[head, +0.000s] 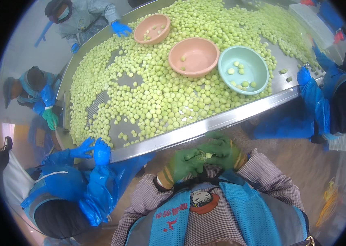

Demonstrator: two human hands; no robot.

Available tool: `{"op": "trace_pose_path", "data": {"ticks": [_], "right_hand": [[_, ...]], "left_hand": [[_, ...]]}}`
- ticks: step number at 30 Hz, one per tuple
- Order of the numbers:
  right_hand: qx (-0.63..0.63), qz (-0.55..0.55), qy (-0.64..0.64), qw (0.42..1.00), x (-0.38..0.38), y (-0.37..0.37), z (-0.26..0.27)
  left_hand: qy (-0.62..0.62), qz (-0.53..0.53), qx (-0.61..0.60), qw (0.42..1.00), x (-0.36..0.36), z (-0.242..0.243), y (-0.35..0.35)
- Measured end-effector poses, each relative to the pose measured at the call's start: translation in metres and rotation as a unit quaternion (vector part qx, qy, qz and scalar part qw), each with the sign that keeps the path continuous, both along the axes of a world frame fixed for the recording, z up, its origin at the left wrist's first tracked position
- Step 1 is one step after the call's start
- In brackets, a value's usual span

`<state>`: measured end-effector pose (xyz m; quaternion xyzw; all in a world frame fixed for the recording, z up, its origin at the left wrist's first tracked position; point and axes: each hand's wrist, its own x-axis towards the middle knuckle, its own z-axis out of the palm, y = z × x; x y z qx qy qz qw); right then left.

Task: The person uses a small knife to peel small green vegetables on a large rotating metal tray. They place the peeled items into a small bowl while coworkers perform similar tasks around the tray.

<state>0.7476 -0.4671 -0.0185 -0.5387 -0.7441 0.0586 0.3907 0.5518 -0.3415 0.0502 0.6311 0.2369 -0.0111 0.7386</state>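
My left hand [187, 162], in a green glove with a yellow-orange cuff, is closed around a small pale green piece [207, 155], perhaps one of the round fruits or vegetables. Against the same piece, from the other side, lies my right hand [224, 151] in a matching glove. Both hands are in front of my chest, just below the table's steel rim [197, 130]. Motion blur and the fingers hide most of the piece. Beyond the rim, round pale green produce [160, 101] is spread thickly over the metal table [125, 127].
A turquoise basin [243, 69] and two pink basins [194, 57] [152, 29] stand among the produce, each holding a few pieces. Co-workers' blue-gloved hands [101, 151] [303, 76] [120, 29] are at the edges. A white crate [311, 24] stands at far right.
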Motion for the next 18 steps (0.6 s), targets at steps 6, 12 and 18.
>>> {"op": "trace_pose_path", "data": {"ticks": [6,12,18], "right_hand": [[-0.179,-0.015,0.205,0.962,-0.001,-0.002,0.022],[-0.188,0.035,0.339,0.921,-0.004,0.002,0.015],[-0.162,-0.048,0.087,0.982,0.002,0.000,0.032]], "left_hand": [[0.038,0.054,-0.144,0.987,0.001,-0.007,0.002],[0.026,0.057,-0.035,0.997,0.003,-0.010,-0.005],[0.097,-0.004,-0.029,0.995,0.007,0.030,0.002]]}}
